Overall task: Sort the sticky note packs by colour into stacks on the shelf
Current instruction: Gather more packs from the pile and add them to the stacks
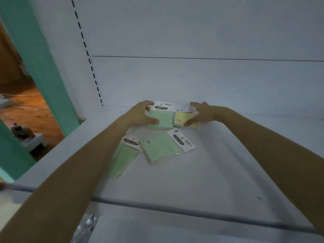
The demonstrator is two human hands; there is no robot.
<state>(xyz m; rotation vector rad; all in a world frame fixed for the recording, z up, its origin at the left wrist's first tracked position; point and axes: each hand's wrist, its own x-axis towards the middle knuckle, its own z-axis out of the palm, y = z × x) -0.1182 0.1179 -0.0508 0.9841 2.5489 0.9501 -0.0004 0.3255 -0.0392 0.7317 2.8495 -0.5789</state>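
Green packs lie loose nearest on the white shelf (219,172) — one pack (122,158) partly under the left forearm, another (160,148) angled beside it. Farther back, a green pack (162,120) is pinched by the left hand (140,114), a yellow pack (182,119) by the right hand (205,113). Edges should be squared before release — whatever lies beneath either pack is hidden.

Dim cool light, soft overall blur, wide-angle bending at edges

Three pale green sticky note packs (160,149), one yellow pack (182,118), white shelf (219,155), teal pillar (40,64).
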